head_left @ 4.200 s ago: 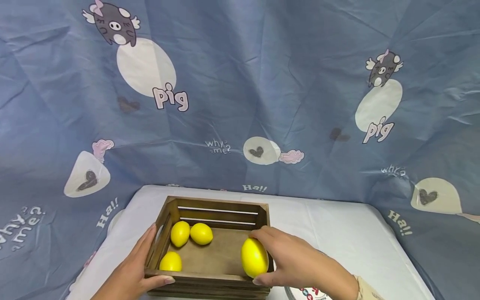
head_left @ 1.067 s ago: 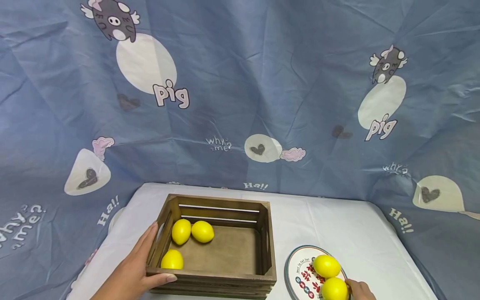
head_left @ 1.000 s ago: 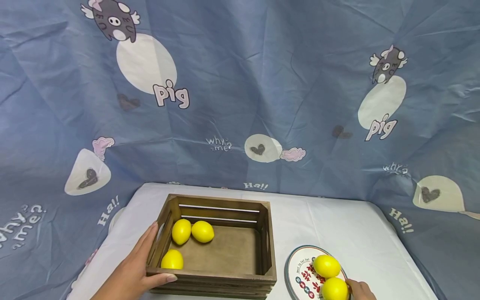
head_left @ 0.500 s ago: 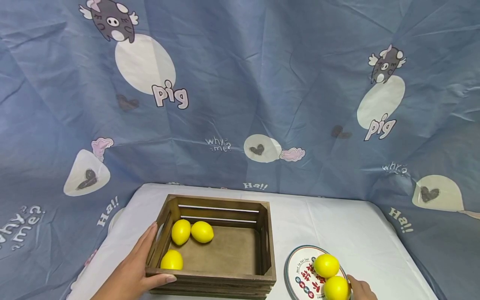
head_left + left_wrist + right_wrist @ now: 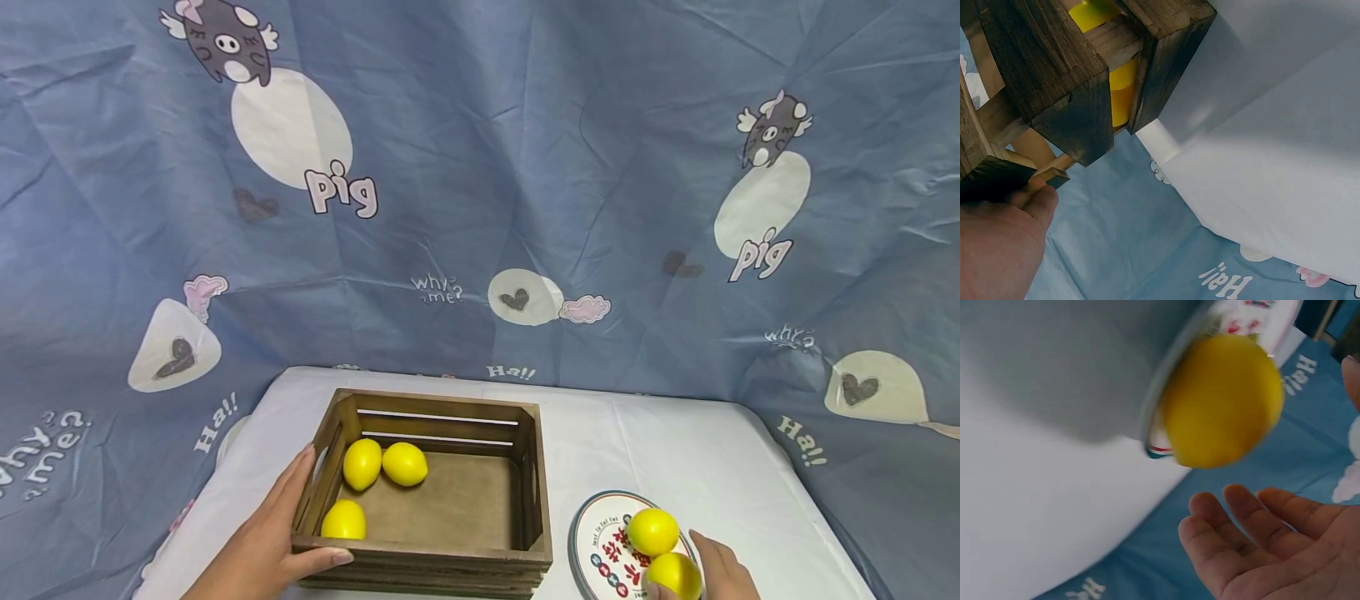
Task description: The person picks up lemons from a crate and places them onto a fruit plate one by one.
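At the left end of the wooden crate (image 5: 465, 500), my left hand (image 5: 262, 542) is running off the head view's lower edge. The crate's front wall (image 5: 427, 558) is hiding the near-left lemon (image 5: 344, 518)'s base. Right of the crate, that edge is cropping my right hand (image 5: 722, 571), the plate (image 5: 611, 502) and its nearer lemon (image 5: 678, 571); my right-wrist view is blurring one yellow lemon (image 5: 1225, 403).

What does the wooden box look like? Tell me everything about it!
The wooden box is brown and slatted, with gaps between boards in its far wall and visible grain. Its top is open, and it sits upright on the white tabletop. Three yellow lemons lie inside, toward its left. A person's left hand holds its near left corner.
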The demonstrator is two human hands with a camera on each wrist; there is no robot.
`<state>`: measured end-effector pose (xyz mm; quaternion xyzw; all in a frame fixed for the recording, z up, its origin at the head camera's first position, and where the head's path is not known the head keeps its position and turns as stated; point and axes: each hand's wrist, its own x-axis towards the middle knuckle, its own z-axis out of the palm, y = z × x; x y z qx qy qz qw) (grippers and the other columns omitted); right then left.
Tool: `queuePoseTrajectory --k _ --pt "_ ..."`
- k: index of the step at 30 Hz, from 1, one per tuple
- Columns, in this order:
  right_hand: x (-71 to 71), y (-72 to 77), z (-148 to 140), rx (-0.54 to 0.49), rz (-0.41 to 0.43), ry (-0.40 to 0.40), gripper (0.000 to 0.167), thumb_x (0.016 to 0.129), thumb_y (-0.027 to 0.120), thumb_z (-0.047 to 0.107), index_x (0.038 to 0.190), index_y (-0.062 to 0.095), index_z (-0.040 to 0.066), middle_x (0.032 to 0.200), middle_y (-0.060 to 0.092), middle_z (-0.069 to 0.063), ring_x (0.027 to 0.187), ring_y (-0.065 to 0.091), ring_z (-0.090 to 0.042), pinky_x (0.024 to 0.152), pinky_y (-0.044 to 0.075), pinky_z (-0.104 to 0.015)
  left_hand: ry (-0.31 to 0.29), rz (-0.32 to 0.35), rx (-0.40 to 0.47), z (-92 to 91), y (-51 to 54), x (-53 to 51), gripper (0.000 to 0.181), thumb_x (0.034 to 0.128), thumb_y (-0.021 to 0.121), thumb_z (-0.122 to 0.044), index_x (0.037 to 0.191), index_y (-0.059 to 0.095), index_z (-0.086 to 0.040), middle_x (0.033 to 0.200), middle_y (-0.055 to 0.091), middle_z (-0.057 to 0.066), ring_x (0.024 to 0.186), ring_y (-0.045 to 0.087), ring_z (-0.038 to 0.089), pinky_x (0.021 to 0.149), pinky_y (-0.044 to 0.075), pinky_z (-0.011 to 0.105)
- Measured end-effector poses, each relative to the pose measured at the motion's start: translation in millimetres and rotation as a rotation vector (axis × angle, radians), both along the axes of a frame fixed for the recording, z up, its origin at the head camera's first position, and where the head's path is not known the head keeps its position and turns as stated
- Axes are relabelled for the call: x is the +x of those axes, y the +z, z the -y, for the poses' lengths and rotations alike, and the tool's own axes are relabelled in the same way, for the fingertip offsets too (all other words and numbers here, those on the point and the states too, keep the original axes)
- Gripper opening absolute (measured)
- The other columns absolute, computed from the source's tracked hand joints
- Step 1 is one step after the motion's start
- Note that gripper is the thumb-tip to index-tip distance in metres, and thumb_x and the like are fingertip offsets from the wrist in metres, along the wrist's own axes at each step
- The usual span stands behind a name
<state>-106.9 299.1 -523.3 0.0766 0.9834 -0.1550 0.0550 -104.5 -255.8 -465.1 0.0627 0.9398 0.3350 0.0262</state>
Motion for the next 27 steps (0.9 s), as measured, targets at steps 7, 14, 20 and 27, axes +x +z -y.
queuePoseTrajectory --k 7,14,20,27 --pt "-2.0 39.9 18.2 -0.067 -0.148 0.128 0.109 0.081 0.079 0.070 0.146 0.046 -0.011 0.138 0.055 -0.032 0.120 0.059 -0.051 0.094 0.053 -0.065 -0.008 -0.018 0.016 0.3 -0.7 1.2 0.139 0.0754 0.085 -0.064 0.169 -0.001 -0.008 0.168 0.015 0.031 0.146 0.030 0.057 0.102 0.043 0.072" --pt "-2.5 83.0 52.0 -0.063 -0.350 0.285 0.091 0.085 0.081 0.061 0.145 0.053 -0.002 0.138 0.060 -0.020 0.119 0.063 -0.038 0.095 0.055 -0.061 -0.009 0.002 0.018 1.3 -1.3 0.9 0.139 0.0759 0.084 -0.064 0.169 -0.003 -0.010 0.168 0.014 0.031 0.146 0.029 0.058 0.101 0.044 0.072" --pt "-13.5 122.2 90.3 -0.049 -0.377 0.399 0.088 0.089 0.074 0.067 0.151 0.052 0.008 0.145 0.057 -0.008 0.130 0.058 -0.030 0.098 0.054 -0.057 -0.009 0.019 0.016 2.0 -1.5 -0.3 0.139 0.0761 0.085 -0.063 0.169 -0.005 -0.010 0.169 0.012 0.031 0.146 0.028 0.058 0.101 0.044 0.072" --pt "-23.0 155.9 130.7 0.028 -0.533 0.629 0.087 0.090 0.078 0.059 0.155 0.048 0.010 0.151 0.055 -0.003 0.136 0.055 -0.023 0.097 0.057 -0.047 -0.008 0.010 0.023 1.3 -0.2 0.7 0.139 0.0755 0.085 -0.064 0.169 -0.004 -0.010 0.169 0.013 0.031 0.147 0.027 0.058 0.101 0.043 0.072"
